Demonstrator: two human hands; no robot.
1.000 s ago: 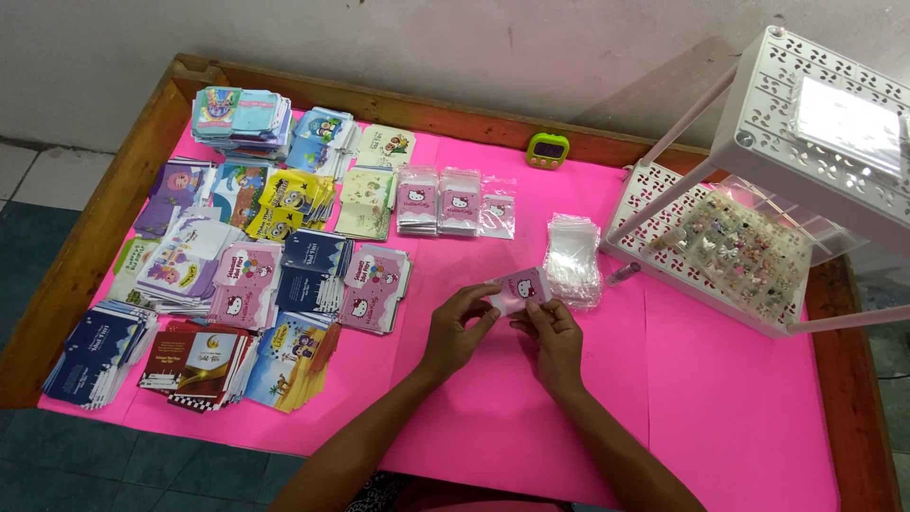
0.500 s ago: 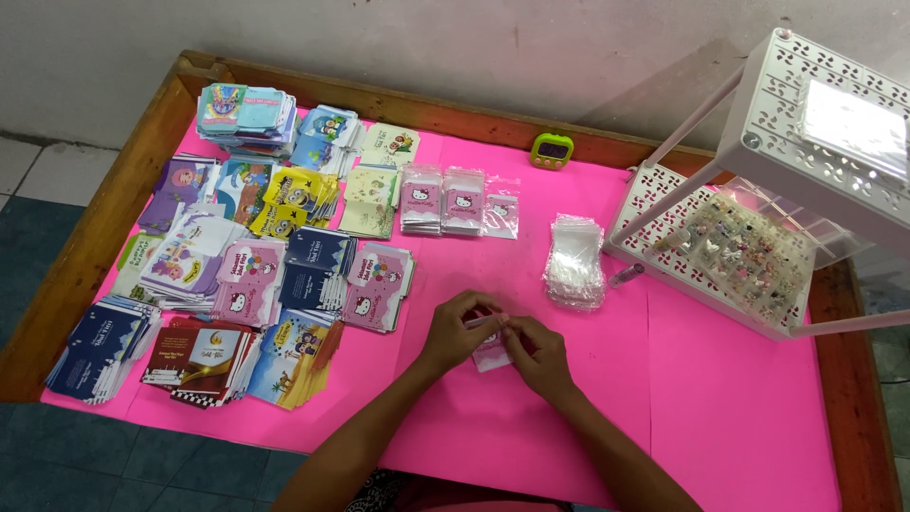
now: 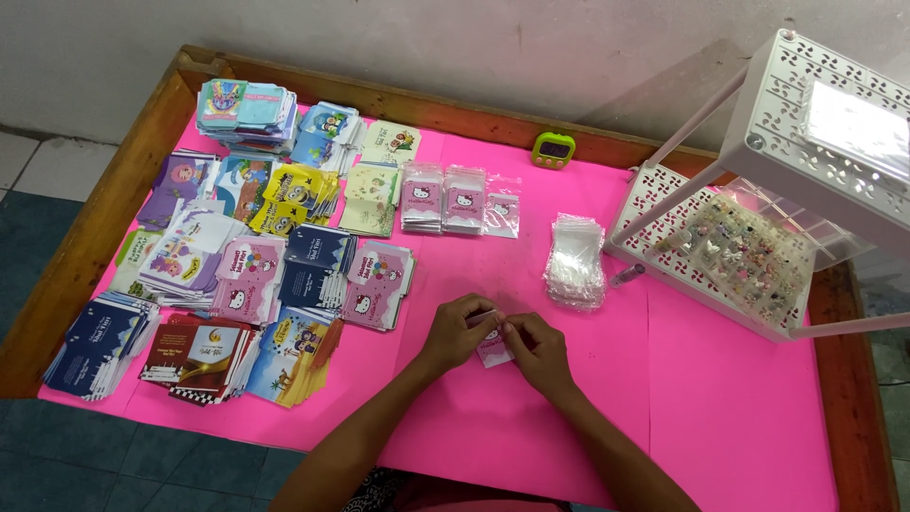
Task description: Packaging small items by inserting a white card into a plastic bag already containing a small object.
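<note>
- At nine o'clock on the pink table cover [image 3: 739,417] I see fanned stacks of printed cards [image 3: 227,256], running from the far-left corner toward the near edge.
- At about eleven o'clock from the hands lie three small bagged cards [image 3: 461,199] in a row, side by side.
- My left hand [image 3: 455,332] comes in from six o'clock, forearm angled up and to the right, knuckles up, fingers curled. Thumb and fingertips are pinched on the left edge of a small pink card in a clear bag [image 3: 493,347].
- That small pink card in a clear bag sits low over the table cover near the middle of the near half, caught between both hands; I cannot tell whether it touches the cover.
- My right hand [image 3: 538,349] enters from five o'clock, wrist bent inward, fingers curled and pinching the bag's right side, fingertips almost meeting the left hand's.
- At one o'clock from the hands rests a pile of empty clear bags [image 3: 574,262], well apart from them.
- At twelve o'clock, by the wooden rim, stands a small green timer [image 3: 553,149].
- At two o'clock stands a white perforated rack [image 3: 815,123], its lower tray strewn with tiny trinkets [image 3: 749,251].
</note>
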